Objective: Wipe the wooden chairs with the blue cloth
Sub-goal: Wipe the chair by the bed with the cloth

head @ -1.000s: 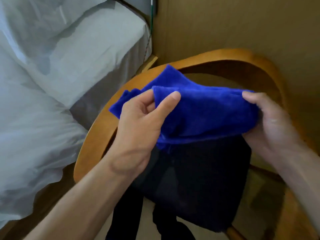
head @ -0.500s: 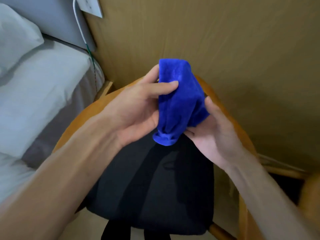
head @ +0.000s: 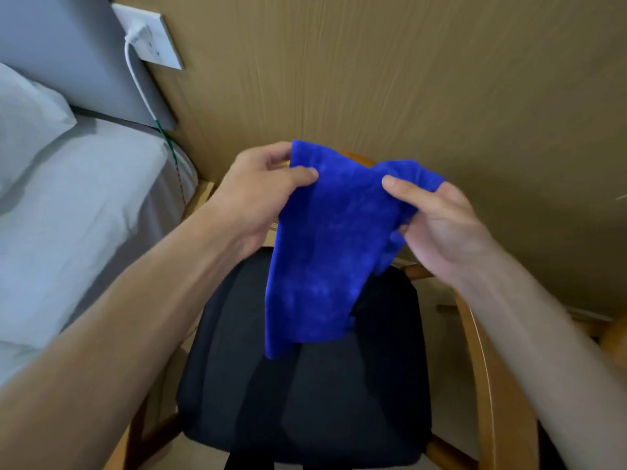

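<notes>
A: Two hands hold one cloth up over a chair. What is the biggest thing you see?

B: The wall [head: 407, 79] at the far side. It is brown with thin lines running down it, like wood. On the left is a bed [head: 84, 205] with soft, pale sheets and a puffy pillow [head: 27, 120].

A: And the chair?

B: The wooden chair [head: 488, 385] is near us. Its frame is smooth and orange-brown, and it curves round. The seat [head: 305, 385] is black, flat and square with round corners.

A: Tell me about the cloth.

B: The blue cloth [head: 322, 252] is bright blue and fuzzy, like a towel. It hangs down in soft folds above the seat, not touching it.

A: How do the hands hold it?

B: The left hand [head: 261, 195] pinches the top left edge with thumb and fingers. The right hand [head: 441, 225] grips the top right part, bunched up.

A: Anything small?

B: A white socket [head: 159, 45] at the far left, with a white plug [head: 137, 32] and a thin cord [head: 135, 83] hanging down.
</notes>
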`<state>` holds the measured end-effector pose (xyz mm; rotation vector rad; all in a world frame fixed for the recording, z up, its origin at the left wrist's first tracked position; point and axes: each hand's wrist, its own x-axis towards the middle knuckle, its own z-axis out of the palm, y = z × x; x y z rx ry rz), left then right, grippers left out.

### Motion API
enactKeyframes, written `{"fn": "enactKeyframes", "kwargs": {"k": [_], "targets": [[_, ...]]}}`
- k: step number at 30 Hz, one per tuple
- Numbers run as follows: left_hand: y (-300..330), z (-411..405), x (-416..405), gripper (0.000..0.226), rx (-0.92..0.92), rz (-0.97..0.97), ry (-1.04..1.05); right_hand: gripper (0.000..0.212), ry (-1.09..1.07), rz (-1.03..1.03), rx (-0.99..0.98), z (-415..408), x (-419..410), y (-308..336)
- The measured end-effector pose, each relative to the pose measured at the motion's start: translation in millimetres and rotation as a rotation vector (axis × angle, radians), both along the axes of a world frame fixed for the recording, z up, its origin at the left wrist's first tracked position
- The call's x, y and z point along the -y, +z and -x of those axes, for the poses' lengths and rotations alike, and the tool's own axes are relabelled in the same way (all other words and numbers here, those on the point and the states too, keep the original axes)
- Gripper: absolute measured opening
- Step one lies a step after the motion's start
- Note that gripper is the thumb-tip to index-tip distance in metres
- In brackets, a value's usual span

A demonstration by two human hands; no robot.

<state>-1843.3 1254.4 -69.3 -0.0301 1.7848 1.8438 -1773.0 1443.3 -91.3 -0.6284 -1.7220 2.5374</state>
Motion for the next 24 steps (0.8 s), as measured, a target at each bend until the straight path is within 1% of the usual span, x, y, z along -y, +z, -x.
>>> {"fn": "enactKeyframes", "kwargs": {"k": [4,5,7,9,11,12,14,18,21,22,24], "targets": [[14,9,-6,0.016,-0.145,0.023,0.114,0.015,-0.026,-0.121,-0.074,6,-13,24],[17,8,-8,0.020,-0.178,0.035,0.134,0.015,-0.023,-0.144,-0.075,4,-16,27],[17,5,-9,0.035,-0.219,0.026,0.150,0.019,-0.023,-0.171,-0.043,-2,-19,25],[10,-3,-6,0.042,-0.243,0.016,0.115,0.025,-0.031,-0.173,0.000,-12,-20,17],[-4,-16,1,0.033,-0.272,0.074,0.031,0.025,-0.045,-0.158,0.048,-24,-17,7],[-12,-25,6,0.027,-0.263,0.106,-0.012,0.023,-0.053,-0.145,0.080,-32,-13,-1],[-32,-50,17,0.025,-0.193,0.152,-0.084,0.026,-0.059,-0.128,0.190,-54,-5,-24],[-84,-110,43,0.029,0.007,0.278,-0.171,0.040,0.030,-0.176,0.555,-114,19,-85],[-120,-141,60,0.028,0.109,0.355,-0.236,0.041,0.101,-0.141,0.787,-153,37,-113],[-128,-147,64,0.027,0.143,0.365,-0.264,0.041,0.121,-0.142,0.847,-161,41,-117],[-140,-151,68,0.027,0.166,0.378,-0.293,0.039,0.133,-0.152,0.901,-166,44,-121]]}}
